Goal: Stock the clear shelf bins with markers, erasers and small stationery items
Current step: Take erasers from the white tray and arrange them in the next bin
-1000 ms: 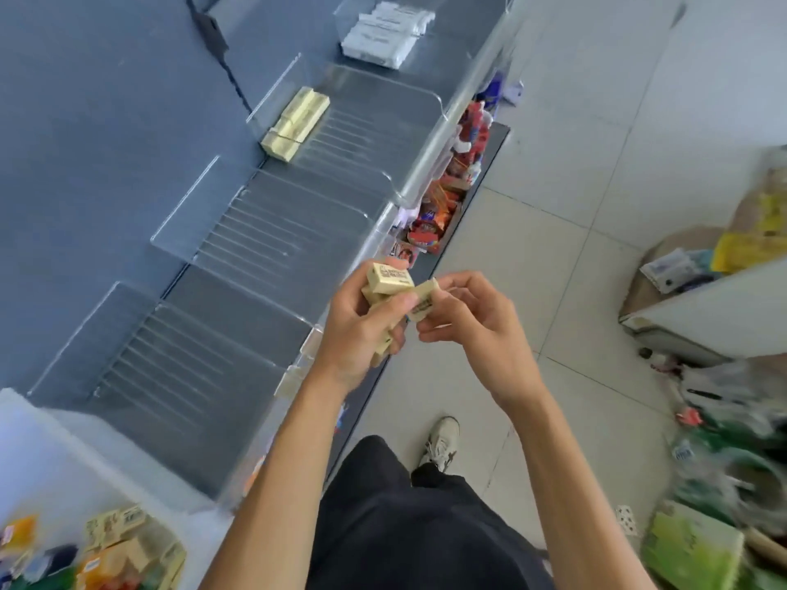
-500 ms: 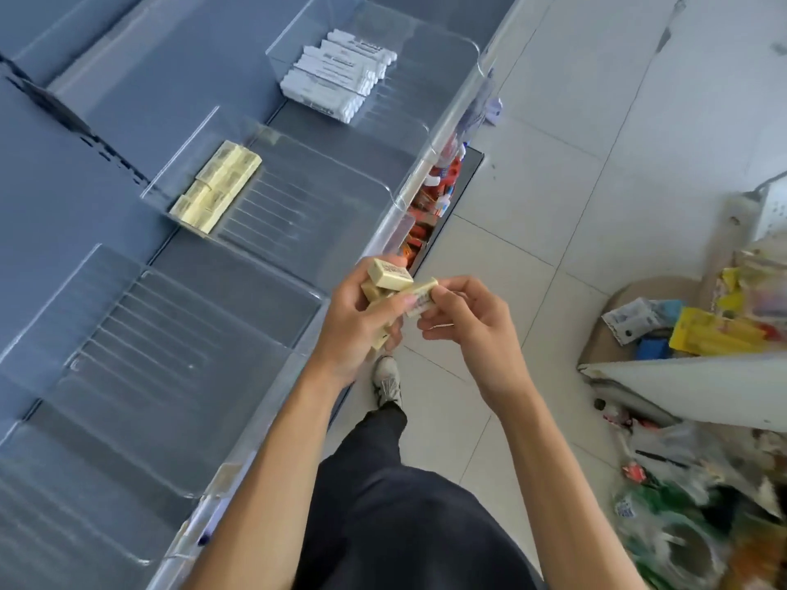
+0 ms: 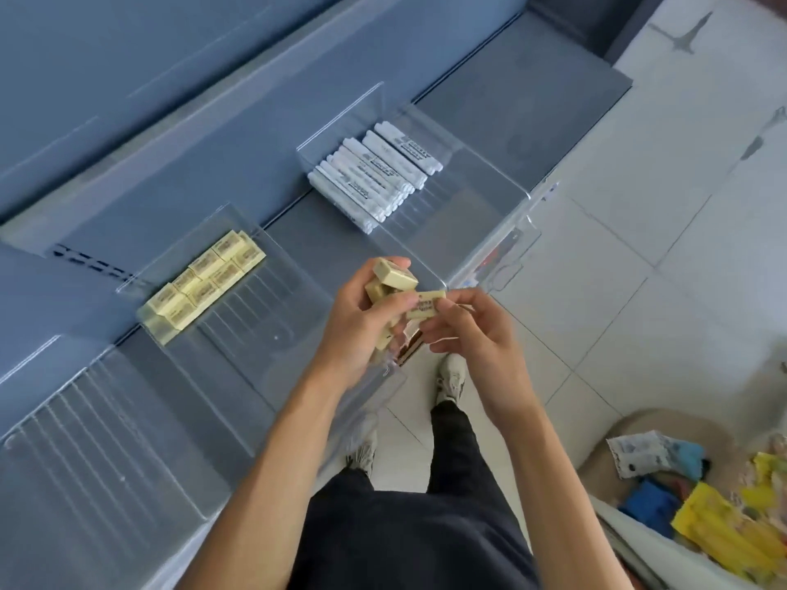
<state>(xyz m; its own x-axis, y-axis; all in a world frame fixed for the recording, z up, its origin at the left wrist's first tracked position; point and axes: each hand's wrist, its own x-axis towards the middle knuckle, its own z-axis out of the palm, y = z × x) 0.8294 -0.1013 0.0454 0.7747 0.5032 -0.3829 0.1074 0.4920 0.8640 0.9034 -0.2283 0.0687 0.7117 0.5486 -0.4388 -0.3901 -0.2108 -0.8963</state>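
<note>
Above the front edge of the clear shelf bins, one cream eraser (image 3: 426, 303) is pinched between the thumb and fingertips of the right hand (image 3: 472, 334). Its long side runs across toward the left hand (image 3: 362, 330), which is curled round a loose bundle of erasers (image 3: 394, 276). The bin (image 3: 264, 325) holding a double row of erasers (image 3: 204, 283) lies ahead and to the left, nearer the left hand. White markers (image 3: 374, 172) fill a second bin (image 3: 468, 193) farther right.
</note>
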